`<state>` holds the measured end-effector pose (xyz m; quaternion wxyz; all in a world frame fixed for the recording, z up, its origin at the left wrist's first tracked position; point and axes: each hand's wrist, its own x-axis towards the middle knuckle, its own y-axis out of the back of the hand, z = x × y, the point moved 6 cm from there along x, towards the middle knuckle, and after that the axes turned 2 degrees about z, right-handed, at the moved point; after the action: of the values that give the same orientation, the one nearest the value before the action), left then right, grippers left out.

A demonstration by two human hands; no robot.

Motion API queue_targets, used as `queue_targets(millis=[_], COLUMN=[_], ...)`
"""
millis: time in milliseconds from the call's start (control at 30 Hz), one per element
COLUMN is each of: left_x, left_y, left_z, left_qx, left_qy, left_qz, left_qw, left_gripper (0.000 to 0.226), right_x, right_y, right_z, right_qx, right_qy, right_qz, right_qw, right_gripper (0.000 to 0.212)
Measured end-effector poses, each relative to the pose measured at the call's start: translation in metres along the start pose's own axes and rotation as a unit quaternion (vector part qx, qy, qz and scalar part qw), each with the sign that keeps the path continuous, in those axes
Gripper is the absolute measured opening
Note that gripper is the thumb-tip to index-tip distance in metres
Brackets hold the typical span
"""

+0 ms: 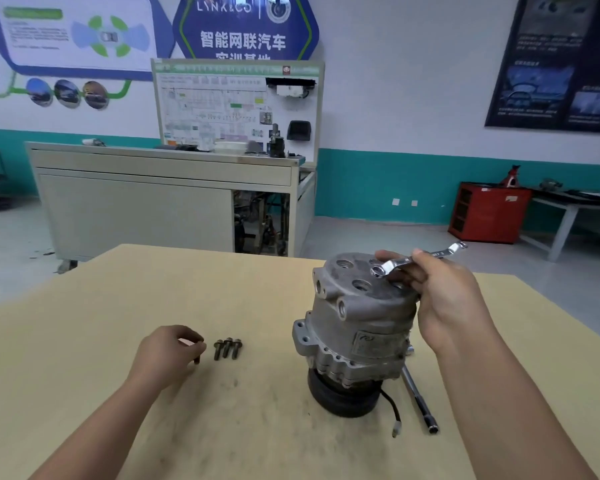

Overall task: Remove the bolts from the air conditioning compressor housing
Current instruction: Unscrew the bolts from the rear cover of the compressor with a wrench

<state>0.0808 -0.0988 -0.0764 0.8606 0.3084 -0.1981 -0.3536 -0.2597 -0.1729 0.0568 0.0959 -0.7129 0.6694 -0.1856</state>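
Observation:
A grey air conditioning compressor stands upright on its black pulley on the wooden table. My right hand rests against its top right side and grips a silver wrench, whose ring end lies over the housing's top face. Three dark bolts lie side by side on the table, left of the compressor. Just left of them, my left hand pinches another bolt with its tip down near the tabletop.
A long socket handle lies on the table behind the compressor's right side, and a black wire with a plug trails from the pulley. A grey cabinet with a training board stands beyond the table.

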Motion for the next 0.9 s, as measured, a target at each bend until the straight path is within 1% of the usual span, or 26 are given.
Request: queue_targets(millis=[67,167,267,400,533,633,700,733,800,833,900], left_x=[0.005,0.013,0.018,0.019,0.019,0.013,0.003,-0.006,-0.031,-0.048,-0.081], left_y=[-0.007,-0.015,-0.019,-0.020,-0.019,-0.016,-0.012,-0.010,-0.008,-0.007,-0.010], left_z=[0.003,0.004,0.000,-0.006,-0.010,-0.007,0.008,0.022,0.058,0.079,0.119], left_qx=[0.042,0.078,0.102,0.094,0.093,0.123,0.111,0.080,-0.011,-0.062,-0.143], left_qy=[-0.017,-0.018,-0.011,-0.008,-0.011,-0.021,-0.053,-0.078,-0.159,-0.205,-0.287], left_qz=[0.002,0.007,0.012,0.027,0.042,0.050,0.070,0.082,0.092,0.079,0.022], left_qw=[0.999,0.997,0.995,0.995,0.995,0.991,0.990,0.990,0.983,0.974,0.947], left_gripper=[0.007,0.004,0.004,0.008,0.018,0.024,0.029,0.031,0.040,0.048,0.061], right_x=[0.000,0.000,-0.001,-0.003,-0.005,-0.006,-0.007,-0.007,-0.008,-0.009,-0.011], right_y=[-0.001,-0.002,-0.002,-0.001,-0.002,-0.003,-0.004,-0.004,-0.005,-0.005,-0.004], right_z=[0.000,-0.001,-0.001,0.000,0.001,0.001,0.001,0.001,0.001,0.001,-0.001], right_qx=[-0.003,-0.009,-0.024,-0.044,-0.055,-0.057,-0.056,-0.054,-0.042,-0.031,-0.005], right_qy=[-0.001,0.007,0.010,0.013,0.020,0.022,0.020,0.018,0.015,0.013,0.012], right_qz=[-0.001,-0.001,0.002,0.002,-0.001,0.001,0.000,-0.002,-0.011,-0.019,-0.042], right_qw=[1.000,1.000,1.000,0.999,0.998,0.998,0.998,0.998,0.999,0.999,0.999], right_gripper=[0.033,0.022,0.024,0.024,0.019,0.016,0.016,0.016,0.017,0.018,0.020])
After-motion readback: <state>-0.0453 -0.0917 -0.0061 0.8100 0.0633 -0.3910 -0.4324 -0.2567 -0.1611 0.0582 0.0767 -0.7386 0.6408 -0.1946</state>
